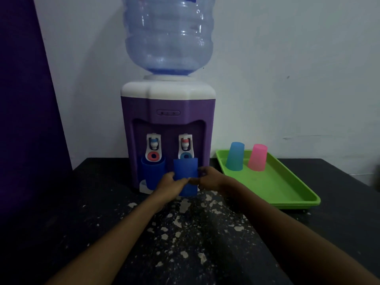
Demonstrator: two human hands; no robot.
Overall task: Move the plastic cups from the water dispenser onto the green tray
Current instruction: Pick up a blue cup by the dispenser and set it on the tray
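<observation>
A purple and white water dispenser [167, 112] stands at the back of the dark table. Under its right tap, a dark blue plastic cup [186, 168] is gripped from both sides by my left hand [171, 186] and my right hand [207, 178]. A second dark blue cup [152, 171] stands upright under the left tap. The green tray [287, 188] lies to the right of the dispenser. A light blue cup [235, 156] and a pink cup [258, 157] stand upside down at the tray's far end.
A large clear water bottle [168, 36] sits on top of the dispenser. The black tabletop [185, 233] is flecked with pale chipped patches. A white wall is behind, and a purple surface [24, 99] runs along the left.
</observation>
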